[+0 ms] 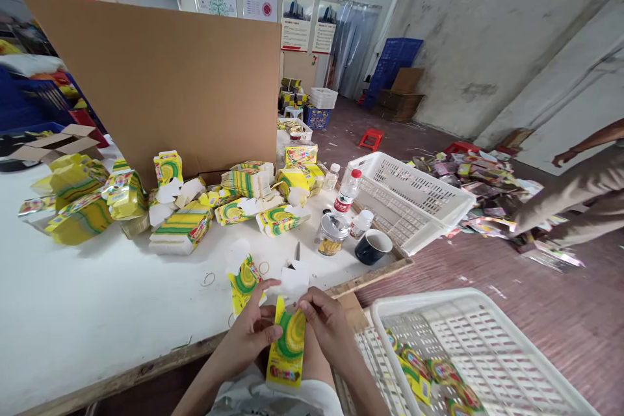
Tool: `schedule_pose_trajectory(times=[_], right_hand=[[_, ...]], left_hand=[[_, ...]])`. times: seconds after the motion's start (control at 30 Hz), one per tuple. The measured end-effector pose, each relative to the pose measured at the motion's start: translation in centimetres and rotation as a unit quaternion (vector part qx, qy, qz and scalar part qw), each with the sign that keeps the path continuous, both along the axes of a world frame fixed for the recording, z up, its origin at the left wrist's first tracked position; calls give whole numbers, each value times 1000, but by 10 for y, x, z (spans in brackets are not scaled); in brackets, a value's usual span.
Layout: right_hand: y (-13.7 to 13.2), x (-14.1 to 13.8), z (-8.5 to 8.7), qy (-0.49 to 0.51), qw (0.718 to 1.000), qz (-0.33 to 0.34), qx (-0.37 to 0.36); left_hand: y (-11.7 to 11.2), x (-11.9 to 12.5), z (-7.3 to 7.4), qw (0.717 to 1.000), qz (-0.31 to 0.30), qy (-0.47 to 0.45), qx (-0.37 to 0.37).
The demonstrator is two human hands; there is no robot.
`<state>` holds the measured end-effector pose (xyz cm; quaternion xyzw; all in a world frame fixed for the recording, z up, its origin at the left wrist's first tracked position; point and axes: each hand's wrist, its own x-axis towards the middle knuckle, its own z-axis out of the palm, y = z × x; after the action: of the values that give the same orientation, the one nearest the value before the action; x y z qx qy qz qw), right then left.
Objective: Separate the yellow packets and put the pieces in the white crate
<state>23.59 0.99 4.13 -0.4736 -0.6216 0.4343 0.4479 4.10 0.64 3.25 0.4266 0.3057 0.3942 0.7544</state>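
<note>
Between my two hands, over my lap, is a yellow and green printed carton (286, 351). My left hand (254, 331) pinches its left edge with the thumb in front and the index finger stretched out above. The thumb and fingers of my right hand (324, 318) close on the carton's upper right corner. Just beyond my left hand, another yellow and green carton (245, 283) lies on the white table (127, 299). A white paper piece (295, 281) rests to its right, with a dark pointed tool (298, 251) partly hidden behind it.
Stacks of flat yellow cartons (182, 227) line the table before a big cardboard sheet (170, 84). A jar (333, 234), a red-capped bottle (348, 192) and a dark mug (373, 247) stand near the table's right edge. A white basket (492, 338) holding several cartons is at my right.
</note>
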Motion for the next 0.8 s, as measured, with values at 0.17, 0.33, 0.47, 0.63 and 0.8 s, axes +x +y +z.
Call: schedule_pose_trajectory(times=[0.17,0.33,0.47,0.63,0.8], right_hand=[[0,-2,1,75,992,-103,-12],[0,4,7,102,990,-30,-98],[0,6,8,53,992,10,-110],[1,2,-1,-24,996,-36,-78],[-2,0,-10,-46,995,-34,-76]], left_hand=[[3,2,-2,1000,3,29,12],[7,7,1,995,49,75,54],[7,10,1,989,55,108,84],[6,12,5,989,19,110,101],[4,14,5,992,11,101,79]])
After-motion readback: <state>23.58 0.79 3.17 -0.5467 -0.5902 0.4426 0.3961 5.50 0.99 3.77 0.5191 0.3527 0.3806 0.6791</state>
